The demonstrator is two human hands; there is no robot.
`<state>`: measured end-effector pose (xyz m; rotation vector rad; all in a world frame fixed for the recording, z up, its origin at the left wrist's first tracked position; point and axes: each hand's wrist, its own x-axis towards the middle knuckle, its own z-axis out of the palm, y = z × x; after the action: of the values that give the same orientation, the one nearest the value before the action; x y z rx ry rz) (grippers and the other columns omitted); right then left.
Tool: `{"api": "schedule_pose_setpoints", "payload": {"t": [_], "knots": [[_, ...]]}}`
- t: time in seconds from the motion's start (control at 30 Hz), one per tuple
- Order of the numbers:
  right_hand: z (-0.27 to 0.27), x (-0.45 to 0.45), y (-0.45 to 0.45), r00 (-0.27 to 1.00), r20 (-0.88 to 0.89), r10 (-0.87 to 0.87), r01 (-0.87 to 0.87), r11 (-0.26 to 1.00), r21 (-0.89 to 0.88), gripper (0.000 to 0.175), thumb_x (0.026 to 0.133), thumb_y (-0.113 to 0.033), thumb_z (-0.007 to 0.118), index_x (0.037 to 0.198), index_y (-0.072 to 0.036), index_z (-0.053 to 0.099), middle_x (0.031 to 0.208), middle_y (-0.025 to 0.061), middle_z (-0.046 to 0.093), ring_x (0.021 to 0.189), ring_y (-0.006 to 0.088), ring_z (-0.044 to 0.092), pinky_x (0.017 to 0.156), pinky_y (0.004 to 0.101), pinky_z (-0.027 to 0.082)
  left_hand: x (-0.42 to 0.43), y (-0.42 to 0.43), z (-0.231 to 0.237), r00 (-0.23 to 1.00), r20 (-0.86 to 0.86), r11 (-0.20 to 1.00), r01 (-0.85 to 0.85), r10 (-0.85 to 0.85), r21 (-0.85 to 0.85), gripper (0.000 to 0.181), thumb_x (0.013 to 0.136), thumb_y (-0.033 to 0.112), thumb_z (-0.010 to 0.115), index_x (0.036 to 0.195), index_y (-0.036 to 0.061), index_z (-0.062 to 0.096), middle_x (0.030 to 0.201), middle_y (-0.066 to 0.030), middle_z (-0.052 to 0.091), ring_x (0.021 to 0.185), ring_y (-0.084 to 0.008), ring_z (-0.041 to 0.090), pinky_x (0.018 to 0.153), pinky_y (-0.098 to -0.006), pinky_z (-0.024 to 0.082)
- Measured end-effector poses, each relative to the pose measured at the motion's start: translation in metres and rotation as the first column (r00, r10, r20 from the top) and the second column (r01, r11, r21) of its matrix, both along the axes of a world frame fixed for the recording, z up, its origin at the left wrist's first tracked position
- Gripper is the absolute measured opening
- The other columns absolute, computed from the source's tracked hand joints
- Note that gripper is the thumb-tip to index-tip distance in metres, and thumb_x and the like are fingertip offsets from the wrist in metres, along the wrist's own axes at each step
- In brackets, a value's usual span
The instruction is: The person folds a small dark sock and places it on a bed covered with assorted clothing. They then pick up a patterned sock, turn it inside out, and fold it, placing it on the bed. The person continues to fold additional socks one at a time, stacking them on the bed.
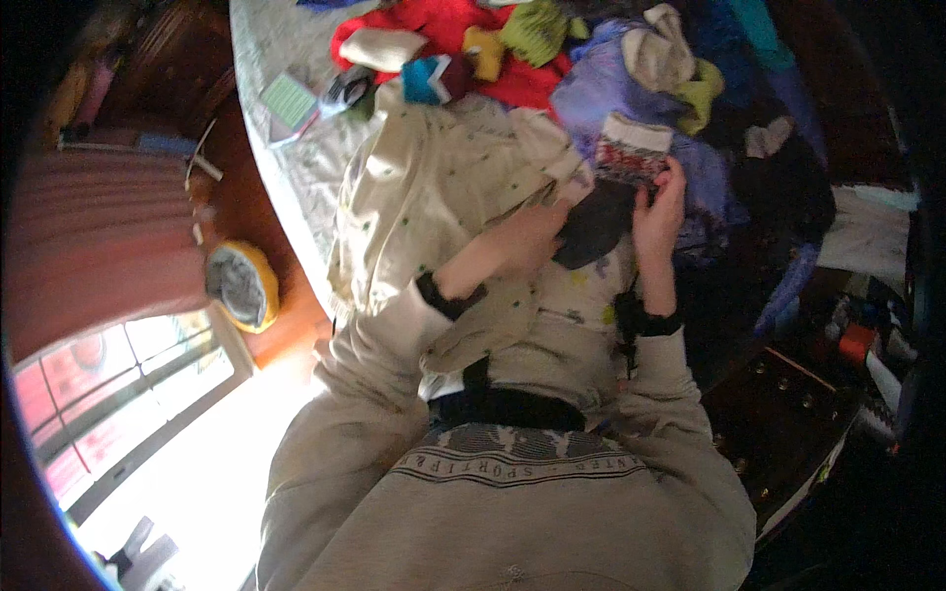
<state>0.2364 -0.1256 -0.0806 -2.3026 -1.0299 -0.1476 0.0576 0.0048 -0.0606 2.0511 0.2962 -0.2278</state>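
My right hand [663,199] grips the edge of a folded sock with a white cuff and red-and-grey pattern [634,150]. A dark cloth piece [593,224], perhaps a sock, lies just below it, between my hands. My left hand [543,227] is blurred at the dark piece's left side, and its fingertips are partly hidden. Under and beside my left forearm spreads a cream garment with small dark dots [436,185]. Another pale garment with coloured figures [580,292] lies close to my body.
Beyond my hands lie a red cloth [517,92], a lime-green knitted item [533,33], a purple garment [599,77] and several socks on the bed [284,173]. A green-and-pink notebook [288,102] is at the left. A yellow-rimmed pet bed [262,284] stands on the floor near a window.
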Motion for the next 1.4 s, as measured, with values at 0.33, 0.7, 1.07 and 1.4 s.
{"api": "schedule_pose_setpoints", "payload": {"t": [0.33, 0.7, 1.07, 1.4], "knots": [[0.008, -0.013, 0.003, 0.955, -0.058, 0.29, -0.296, 0.945, -0.142, 0.039, 0.082, -0.027, 0.067, 0.107, -0.002, 0.052, 0.097, 0.0186, 0.055, 0.088, 0.0361, 0.056, 0.074, 0.0426, 0.045, 0.002, 0.015, 0.03, 0.994, 0.106, 0.992, -0.033, 0.02, 0.123, 0.035, 0.079, 0.006, 0.057, 0.107, -0.0004, 0.037, 0.083, -0.0238, 0.06, 0.083, -0.0443, 0.058, 0.065, -0.0474, 0.045], [-0.002, -0.025, -0.003, 0.92, 0.071, 0.386, -0.344, 0.879, -0.33, 0.034, 0.08, -0.019, 0.066, 0.112, -0.012, 0.059, 0.124, 0.0174, 0.048, 0.109, 0.0368, 0.048, 0.09, 0.0446, 0.042, -0.029, 0.029, 0.017, 0.996, 0.067, 0.977, -0.07, 0.057, 0.202, 0.039, 0.078, 0.003, 0.054, 0.114, 0.014, 0.043, 0.084, -0.0183, 0.061, 0.082, -0.0397, 0.059, 0.068, -0.0472, 0.046], [-0.017, -0.024, -0.01, 0.959, 0.036, 0.282, -0.283, 0.959, 0.025, 0.017, 0.08, -0.01, 0.065, 0.094, -0.003, 0.057, 0.109, 0.0168, 0.058, 0.097, 0.0353, 0.054, 0.082, 0.0442, 0.045, 0.017, 0.024, -0.015, 0.893, 0.324, 0.933, -0.223, 0.312, -0.284, 0.029, 0.08, 0.002, 0.064, 0.106, 0.0081, 0.052, 0.084, -0.0076, 0.058, 0.069, -0.0155, 0.059, 0.06, -0.0307, 0.047], [-0.019, -0.021, -0.01, 0.959, 0.017, 0.284, -0.285, 0.958, 0.033, 0.021, 0.082, -0.017, 0.064, 0.095, -0.001, 0.062, 0.115, 0.0153, 0.059, 0.099, 0.033, 0.054, 0.081, 0.0437, 0.046, 0.011, 0.043, -0.018, 0.924, 0.262, 0.959, -0.284, 0.278, -0.015, 0.019, 0.079, 0.005, 0.064, 0.097, 0.002, 0.06, 0.078, -0.0115, 0.062, 0.063, -0.0175, 0.06, 0.061, -0.0308, 0.048]]}}
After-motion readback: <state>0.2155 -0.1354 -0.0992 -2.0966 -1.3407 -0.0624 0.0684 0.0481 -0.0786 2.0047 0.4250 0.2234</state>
